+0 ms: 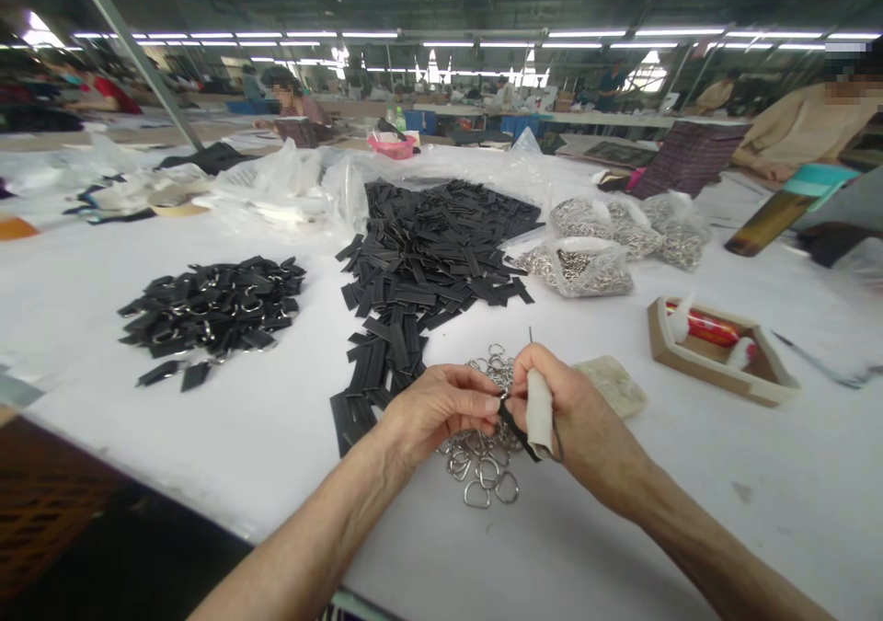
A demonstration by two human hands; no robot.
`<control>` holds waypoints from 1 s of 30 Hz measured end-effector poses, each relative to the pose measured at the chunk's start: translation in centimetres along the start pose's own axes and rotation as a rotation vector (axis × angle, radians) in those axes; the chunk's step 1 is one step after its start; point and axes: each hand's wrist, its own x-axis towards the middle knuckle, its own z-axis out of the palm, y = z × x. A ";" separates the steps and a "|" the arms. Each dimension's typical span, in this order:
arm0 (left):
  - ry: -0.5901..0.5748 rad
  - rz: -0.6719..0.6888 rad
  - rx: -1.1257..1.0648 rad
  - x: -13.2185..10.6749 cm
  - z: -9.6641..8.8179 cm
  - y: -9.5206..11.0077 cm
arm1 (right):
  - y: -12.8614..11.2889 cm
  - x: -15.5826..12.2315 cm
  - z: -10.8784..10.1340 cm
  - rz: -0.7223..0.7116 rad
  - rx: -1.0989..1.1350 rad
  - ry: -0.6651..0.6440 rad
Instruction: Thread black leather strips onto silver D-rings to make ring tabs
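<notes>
My left hand (448, 405) is closed in a pinch at the upper end of a black strip (519, 430), where a bit of metal glints; whether that is a D-ring I cannot tell. My right hand (569, 409) grips the same strip between thumb and fingers. It also holds a thin tool with a pale wrapped handle (539, 414), whose narrow metal tip points up. Beneath both hands lies a pile of metal D-rings (487, 474). Flat black strips (393, 340) stretch from beside my left hand to a large heap behind.
Black tabs with rings (213, 308) form a pile at left. Bags of metal rings (590, 267) stand at back right. A cardboard tray (721, 363) holds a red tube. Near my right hand lies a pale slab (613, 384). A tilted bottle (786, 207) and co-workers are farther off.
</notes>
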 end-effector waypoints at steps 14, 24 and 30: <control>0.170 0.131 0.128 -0.2 0.2 -0.2 | 0.2 0.5 0.0 -0.005 0.241 0.077; 0.255 0.192 -0.058 0.0 0.6 -0.1 | 0.5 0.4 0.2 0.014 0.317 0.080; 0.257 0.263 -0.175 -0.1 0.5 0.1 | 0.3 -0.1 0.9 -0.013 0.138 0.083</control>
